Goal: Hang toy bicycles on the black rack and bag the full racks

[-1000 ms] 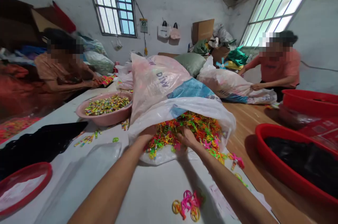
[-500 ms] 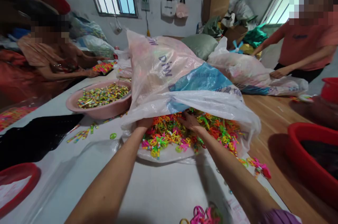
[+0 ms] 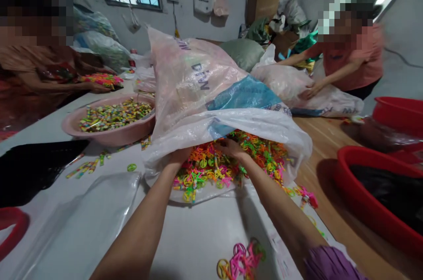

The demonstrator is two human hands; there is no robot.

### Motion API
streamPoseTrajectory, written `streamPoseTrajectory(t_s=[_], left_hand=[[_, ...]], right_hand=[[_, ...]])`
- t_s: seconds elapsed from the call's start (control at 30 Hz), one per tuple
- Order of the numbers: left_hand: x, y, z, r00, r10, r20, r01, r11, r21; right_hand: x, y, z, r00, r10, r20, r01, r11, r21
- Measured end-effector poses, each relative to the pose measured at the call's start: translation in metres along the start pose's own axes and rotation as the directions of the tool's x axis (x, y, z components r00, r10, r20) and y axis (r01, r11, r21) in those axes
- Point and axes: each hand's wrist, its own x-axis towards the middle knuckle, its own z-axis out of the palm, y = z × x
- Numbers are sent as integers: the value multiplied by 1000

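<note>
A large translucent woven-plastic sack (image 3: 211,82) lies on its side on a white table (image 3: 194,245), its mouth toward me. Out of the mouth spills a heap of small bright plastic toy pieces (image 3: 211,170) in orange, green, pink and yellow. My left hand (image 3: 180,156) reaches in under the sack's lip, its fingers hidden by the film and the heap. My right hand (image 3: 229,148) rests on the pieces just inside the mouth, holding nothing that I can see. A small cluster of pink and yellow pieces (image 3: 239,262) lies on the table below my right forearm.
A pink basin (image 3: 71,123) of small striped pieces stands left of the sack, beside black cloth (image 3: 36,170). A clear plastic sheet (image 3: 79,214) lies on the table. A red basin (image 3: 373,187) stands on the wooden floor at right. A seated person (image 3: 33,64) and another person (image 3: 350,55) work nearby.
My hands have moved closer together and deeper into the sack's mouth. The view has swung left, and a purple sleeve has appeared at lower right. The right-hand person's hands now press the far sack.
</note>
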Motion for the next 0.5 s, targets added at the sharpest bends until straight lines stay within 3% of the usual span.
streamPoseTrajectory(t_s=[0.2, 0.37, 0.43, 0.5], left_hand=[[-48, 27, 16, 981, -34, 193, 1, 985, 171], [-98, 46, 22, 917, -56, 395, -51, 966, 255], [-104, 52, 15, 917, -40, 398, -77, 959, 273], [-100, 56, 3, 945, -20, 325, -81, 952, 295]], right_hand=[[-63, -22, 4, 994, -60, -86, 54, 997, -63], [-125, -29, 8, 985, -156, -79, 158, 987, 20], [-143, -28, 1, 983, -160, -89, 162, 986, 25], [-155, -22, -15, 988, -135, -78, 137, 990, 20]])
